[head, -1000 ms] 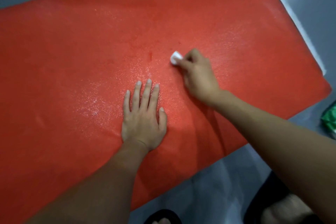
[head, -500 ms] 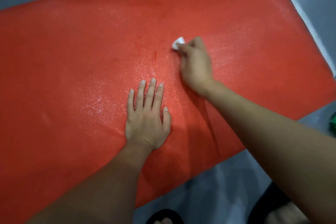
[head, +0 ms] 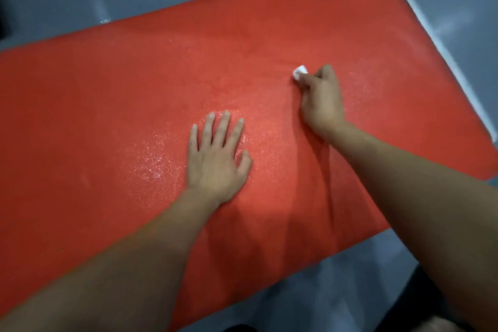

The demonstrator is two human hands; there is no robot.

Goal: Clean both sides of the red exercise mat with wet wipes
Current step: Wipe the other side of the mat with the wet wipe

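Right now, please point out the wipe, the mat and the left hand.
wipe (head: 300,72): head view, white end showing.
mat (head: 107,89): head view, bare red surface.
left hand (head: 215,156): head view, back of hand.

The red mat is cut off by the left edge, and part of it is covered by both forearms. Most of the white wipe is hidden inside the right hand; only a small corner is seen.
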